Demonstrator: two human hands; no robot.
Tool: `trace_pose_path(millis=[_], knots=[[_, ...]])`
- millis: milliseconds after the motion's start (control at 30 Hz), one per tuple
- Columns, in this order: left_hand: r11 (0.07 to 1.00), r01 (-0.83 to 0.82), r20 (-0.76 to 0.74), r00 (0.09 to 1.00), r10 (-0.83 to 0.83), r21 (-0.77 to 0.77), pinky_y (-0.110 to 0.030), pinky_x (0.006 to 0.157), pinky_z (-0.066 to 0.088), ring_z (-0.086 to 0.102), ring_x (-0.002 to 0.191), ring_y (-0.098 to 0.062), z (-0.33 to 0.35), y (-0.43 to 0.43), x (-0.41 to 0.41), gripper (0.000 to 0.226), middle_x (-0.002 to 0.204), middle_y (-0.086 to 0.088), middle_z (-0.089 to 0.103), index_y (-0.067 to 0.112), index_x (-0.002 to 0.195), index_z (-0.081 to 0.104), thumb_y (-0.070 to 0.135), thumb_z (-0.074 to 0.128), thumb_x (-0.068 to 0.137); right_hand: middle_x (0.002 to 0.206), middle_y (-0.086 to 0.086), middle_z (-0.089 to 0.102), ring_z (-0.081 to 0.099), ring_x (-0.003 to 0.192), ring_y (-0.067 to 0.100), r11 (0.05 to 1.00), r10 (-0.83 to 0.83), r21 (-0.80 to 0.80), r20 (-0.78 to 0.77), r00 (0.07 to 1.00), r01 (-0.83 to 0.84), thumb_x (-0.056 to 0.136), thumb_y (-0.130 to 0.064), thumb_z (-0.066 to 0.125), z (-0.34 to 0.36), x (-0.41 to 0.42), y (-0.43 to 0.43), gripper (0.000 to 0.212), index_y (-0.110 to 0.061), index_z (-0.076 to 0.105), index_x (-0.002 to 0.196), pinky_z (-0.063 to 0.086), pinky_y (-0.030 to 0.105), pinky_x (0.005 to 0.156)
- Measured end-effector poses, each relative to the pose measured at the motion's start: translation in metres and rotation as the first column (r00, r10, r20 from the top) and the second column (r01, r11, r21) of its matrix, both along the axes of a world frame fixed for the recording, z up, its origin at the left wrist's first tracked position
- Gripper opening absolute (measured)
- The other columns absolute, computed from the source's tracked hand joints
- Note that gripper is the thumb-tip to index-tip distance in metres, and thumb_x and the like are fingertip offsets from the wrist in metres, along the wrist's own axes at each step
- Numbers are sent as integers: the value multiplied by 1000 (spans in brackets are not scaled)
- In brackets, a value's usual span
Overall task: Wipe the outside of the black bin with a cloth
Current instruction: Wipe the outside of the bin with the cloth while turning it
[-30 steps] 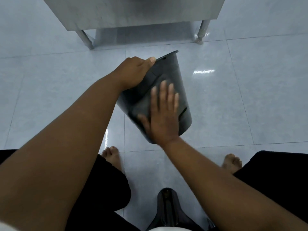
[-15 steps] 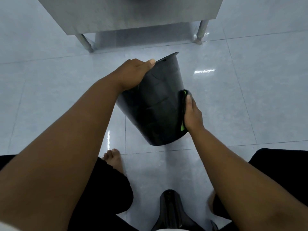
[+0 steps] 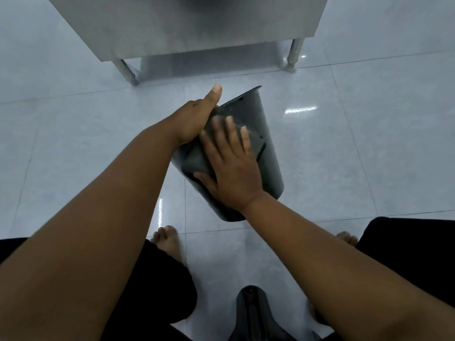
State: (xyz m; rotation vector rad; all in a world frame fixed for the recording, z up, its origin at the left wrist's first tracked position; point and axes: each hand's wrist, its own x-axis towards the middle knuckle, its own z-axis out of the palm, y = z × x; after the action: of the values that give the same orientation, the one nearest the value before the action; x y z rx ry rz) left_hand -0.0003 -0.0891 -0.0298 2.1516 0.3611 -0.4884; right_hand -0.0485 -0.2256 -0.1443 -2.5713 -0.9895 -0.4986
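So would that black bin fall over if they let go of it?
Probably yes: the black bin leans steeply, with the left hand gripping it near the rim. It looks light, since one hand holds it tilted. Its round, tapered side would likely roll on the glossy floor. Seems stiff: the right hand presses a cloth on it, no dent showing.

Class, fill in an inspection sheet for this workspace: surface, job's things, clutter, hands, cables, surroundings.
Surface: tiled floor, pale and glossy.
Job's things: black bin tilted, mouth away from the person; dark cloth flat against its side.
Clutter: black object at the bottom edge, kind unclear.
Hands: left hand grips the bin near its rim; right hand presses the cloth with flat fingers.
Cables: nothing seen.
Surroundings: steel table on legs beyond the bin; bare feet on the floor.
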Motion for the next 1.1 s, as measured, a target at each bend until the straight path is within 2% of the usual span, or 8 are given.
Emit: trace_pose_path(millis=[100,233,367,533,633,833,1000,1100], knots=[[996,62,12,998,-63,59,-47,106,41,61,113,-21,1,1,2,102,120,-6,68,18,117,70,92,17,70,163,7,37,28,153,32,978,200,-79,124,972,-191,98,-53,58,-5,-2,-8,70,-14,42,154,11,51,126],[990,85,97,991,-96,114,-37,80,43,56,77,-26,-3,-3,4,80,79,-5,62,1,80,57,71,22,94,162,10,38,26,153,35,987,83,136,54,995,-90,95,-52,59,-7,23,-30,75,-10,38,155,16,52,126],[992,82,124,988,-94,96,-36,67,29,34,64,-21,-4,-6,1,58,64,-1,33,16,66,27,64,26,98,167,13,25,7,158,35,899,-78,380,-351,933,218,97,-54,43,-10,47,-56,81,-6,24,159,16,41,128],[992,109,114,987,-116,69,-37,71,36,39,64,-26,-6,-10,-2,66,63,-5,37,13,63,30,72,24,93,168,6,24,5,158,21,679,-135,443,-708,693,585,99,-51,26,14,55,-41,74,-9,24,160,16,42,128],[993,113,72,991,-115,25,-45,95,48,62,87,-34,-5,-11,-1,98,85,-15,66,-1,86,61,88,22,77,169,13,17,12,158,26,739,-238,408,-587,774,537,98,-52,28,28,30,-15,79,-4,18,160,14,42,128],[999,48,76,996,-46,-24,-40,96,48,66,96,-16,-3,-9,-4,75,101,0,72,23,94,73,78,22,89,169,15,16,12,158,30,899,-253,277,-300,920,338,102,-46,47,12,10,-6,78,-3,18,160,14,47,128],[986,66,129,988,-86,151,-43,94,45,62,99,-28,-4,-6,0,82,102,-14,69,-1,102,67,68,22,96,168,8,25,15,157,31,985,147,-100,30,989,-143,102,-46,52,-9,-15,-13,68,-15,31,159,3,48,128],[964,122,214,961,-174,236,-42,79,46,60,80,-29,-5,-11,3,75,84,-15,67,-7,86,64,57,27,101,167,4,28,16,157,29,965,232,-145,87,969,-218,100,-55,52,-15,-17,-23,71,-18,34,158,2,46,128]])
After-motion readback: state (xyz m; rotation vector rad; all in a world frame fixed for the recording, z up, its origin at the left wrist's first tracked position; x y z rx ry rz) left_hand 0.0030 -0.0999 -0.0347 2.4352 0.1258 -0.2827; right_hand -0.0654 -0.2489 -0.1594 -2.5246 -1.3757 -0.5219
